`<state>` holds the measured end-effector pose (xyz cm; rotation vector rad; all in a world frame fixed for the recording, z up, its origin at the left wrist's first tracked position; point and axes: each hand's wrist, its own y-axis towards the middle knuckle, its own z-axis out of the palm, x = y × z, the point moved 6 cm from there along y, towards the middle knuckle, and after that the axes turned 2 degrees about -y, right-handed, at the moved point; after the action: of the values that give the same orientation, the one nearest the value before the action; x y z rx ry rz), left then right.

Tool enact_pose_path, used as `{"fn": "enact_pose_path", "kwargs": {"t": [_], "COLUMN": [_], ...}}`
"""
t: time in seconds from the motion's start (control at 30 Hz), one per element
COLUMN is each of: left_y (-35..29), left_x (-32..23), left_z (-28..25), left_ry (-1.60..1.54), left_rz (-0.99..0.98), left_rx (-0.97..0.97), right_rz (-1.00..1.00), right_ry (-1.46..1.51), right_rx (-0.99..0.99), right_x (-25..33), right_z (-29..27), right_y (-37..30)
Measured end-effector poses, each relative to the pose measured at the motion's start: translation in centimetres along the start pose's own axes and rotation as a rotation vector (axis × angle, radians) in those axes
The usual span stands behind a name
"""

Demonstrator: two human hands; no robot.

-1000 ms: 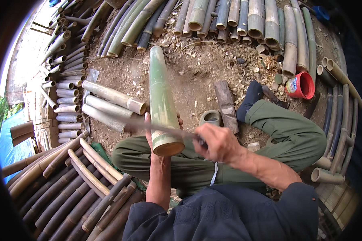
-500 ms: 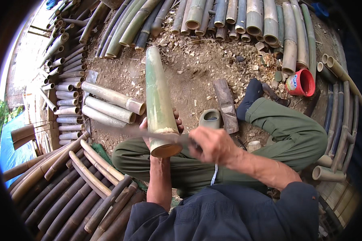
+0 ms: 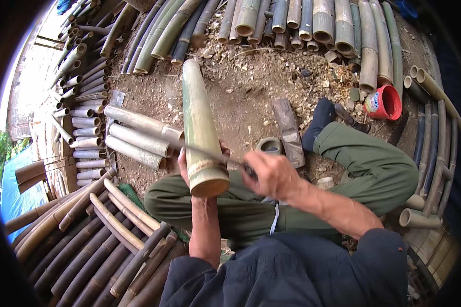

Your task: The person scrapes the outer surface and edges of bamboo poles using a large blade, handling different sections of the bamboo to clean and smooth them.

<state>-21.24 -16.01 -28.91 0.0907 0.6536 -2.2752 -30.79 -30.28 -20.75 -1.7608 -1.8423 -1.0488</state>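
A thick pale-green bamboo section (image 3: 200, 123) points away from me above my lap, its near cut end by a ringed joint. My left hand (image 3: 183, 166) is closed round it from underneath; thumb and fingertips show at either side, the palm is hidden. In my right hand (image 3: 274, 176) is the dark handle of a knife, gripped in a fist. The knife blade (image 3: 210, 153), smeared by motion, lies across the bamboo just beyond the joint. Whether its edge touches the surface I cannot tell.
Several cut bamboo pieces (image 3: 138, 138) lie on the dirt to the left. More bamboo poles (image 3: 322, 25) line the far side, with darker poles (image 3: 82, 250) at lower left. A wooden block (image 3: 288, 133) and a red tub (image 3: 383, 102) sit near my foot.
The knife blade has shifted from near the bamboo's cut end to just past the joint. The bamboo has rolled a little in my left hand, its green patch now further left.
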Motion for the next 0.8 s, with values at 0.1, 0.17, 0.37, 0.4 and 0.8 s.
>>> {"fn": "enact_pose_path", "kwargs": {"t": [0.1,0.17,0.37,0.4,0.8], "left_y": [0.5,0.5,0.0,0.2,-1.2], "left_x": [0.8,0.2,0.6,0.6,-0.3], "left_z": [1.4,-0.2,0.7,1.0,0.7], "left_ry": [0.02,0.019,-0.004,-0.055,-0.027], "left_rz": [0.028,-0.028,-0.039,-0.044,0.062], "left_rx": [-0.086,-0.022,0.096,0.05,-0.089], "right_rz": [-0.251,-0.02,-0.235,-0.129,0.112], "right_ry": [0.159,-0.013,0.176,0.108,0.043], "right_rx": [-0.236,-0.018,-0.241,-0.142,-0.106], "right_x": [2.7,0.1,2.7,1.3,-2.6], "right_z": [-2.7,0.3,-1.9,-0.9,0.6], "right_y": [-0.5,-0.8,-1.2,-0.6,-0.7]}}
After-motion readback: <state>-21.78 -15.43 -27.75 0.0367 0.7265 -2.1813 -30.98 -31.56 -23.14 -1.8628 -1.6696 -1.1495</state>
